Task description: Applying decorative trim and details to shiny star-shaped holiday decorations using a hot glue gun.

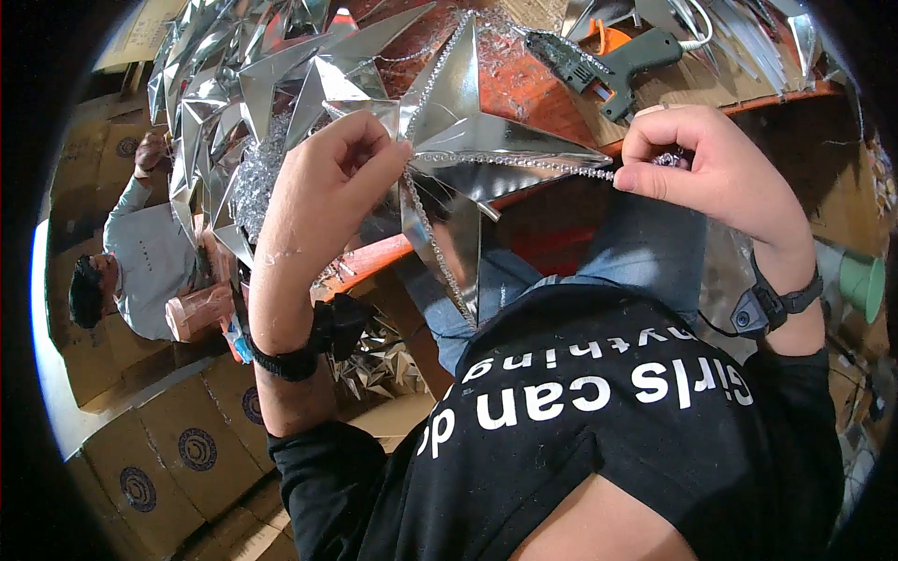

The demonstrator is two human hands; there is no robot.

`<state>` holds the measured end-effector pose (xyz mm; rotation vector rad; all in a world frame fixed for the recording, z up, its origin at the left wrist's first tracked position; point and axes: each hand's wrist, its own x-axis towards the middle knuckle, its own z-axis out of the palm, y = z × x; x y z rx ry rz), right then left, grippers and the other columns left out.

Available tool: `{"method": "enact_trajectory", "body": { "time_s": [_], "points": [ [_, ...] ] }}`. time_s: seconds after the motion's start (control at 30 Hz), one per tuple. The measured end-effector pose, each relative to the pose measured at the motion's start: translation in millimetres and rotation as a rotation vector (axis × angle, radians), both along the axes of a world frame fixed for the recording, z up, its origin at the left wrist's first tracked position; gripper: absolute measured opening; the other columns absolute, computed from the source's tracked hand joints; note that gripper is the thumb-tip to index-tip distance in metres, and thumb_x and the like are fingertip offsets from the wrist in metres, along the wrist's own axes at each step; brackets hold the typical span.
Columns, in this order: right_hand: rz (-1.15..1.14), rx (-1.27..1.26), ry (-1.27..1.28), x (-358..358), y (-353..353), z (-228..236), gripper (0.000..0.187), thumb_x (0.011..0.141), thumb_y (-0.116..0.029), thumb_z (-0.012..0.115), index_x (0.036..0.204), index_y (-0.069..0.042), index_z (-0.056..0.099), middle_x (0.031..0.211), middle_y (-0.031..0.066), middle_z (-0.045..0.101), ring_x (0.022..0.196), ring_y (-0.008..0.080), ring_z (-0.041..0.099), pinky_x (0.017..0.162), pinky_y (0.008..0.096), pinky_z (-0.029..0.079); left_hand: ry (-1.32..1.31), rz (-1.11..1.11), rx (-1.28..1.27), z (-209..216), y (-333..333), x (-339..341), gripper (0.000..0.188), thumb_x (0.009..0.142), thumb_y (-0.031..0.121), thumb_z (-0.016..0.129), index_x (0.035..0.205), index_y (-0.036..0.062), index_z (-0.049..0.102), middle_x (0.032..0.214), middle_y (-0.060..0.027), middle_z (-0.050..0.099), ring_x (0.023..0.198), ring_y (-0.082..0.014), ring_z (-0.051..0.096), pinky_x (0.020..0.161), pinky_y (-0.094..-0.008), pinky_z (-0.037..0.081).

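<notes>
A shiny silver paper star [456, 89] stands upright before me, its lower point over my lap. Strings of silver beads run along several of its ridges. My left hand [327, 178] is closed in a pinch at the star's middle, where the bead strings meet. From there a silver bead string [524, 162] stretches along the right-hand point, past its tip. My right hand [716, 159] pinches the far part of that string between thumb and finger, with a bunch of the beads gathered inside the palm. What the left fingertips press on is partly hidden.
A dark green glue gun [645, 61] lies beyond my right hand on the red worktable [528, 93]. Silver stars [224, 93] pile up at the left, beside tangled bead strings [257, 182]. Cardboard boxes [192, 449] and another person [150, 257] are at the left.
</notes>
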<state>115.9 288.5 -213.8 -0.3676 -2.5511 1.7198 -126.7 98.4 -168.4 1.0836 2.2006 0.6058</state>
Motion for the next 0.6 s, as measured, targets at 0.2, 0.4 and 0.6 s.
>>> {"method": "enact_trajectory", "body": {
  "time_s": [0.2,0.4,0.6],
  "points": [
    [-0.036,0.050,0.038,2,-2,-5,0.021,0.086,-0.017,0.066,0.078,0.001,0.058,0.068,0.0025,0.054,0.066,0.0086,0.046,0.060,0.0258,0.039,-0.009,0.033,0.021,1,-1,3,0.025,0.085,0.022,0.064,0.080,-0.0017,0.056,0.062,0.0004,0.047,0.058,-0.0064,0.041,0.053,-0.0242,0.035],
    [-0.095,0.005,0.007,2,-1,-7,0.023,0.087,-0.018,0.066,0.077,0.000,0.055,0.068,-0.0010,0.048,0.066,0.0066,0.043,0.060,0.0240,0.037,-0.021,0.038,0.036,-1,-3,4,0.024,0.085,0.020,0.064,0.079,-0.0017,0.056,0.062,0.0007,0.047,0.059,-0.0060,0.041,0.053,-0.0232,0.036],
    [-0.113,-0.115,-0.037,2,5,-14,0.021,0.089,-0.019,0.065,0.079,-0.002,0.058,0.071,-0.0046,0.048,0.068,0.0037,0.042,0.061,0.0218,0.036,-0.006,0.042,0.050,-1,-4,6,0.024,0.085,0.019,0.064,0.079,-0.0022,0.056,0.062,0.0003,0.048,0.059,-0.0057,0.042,0.054,-0.0224,0.036]
  ]
}}
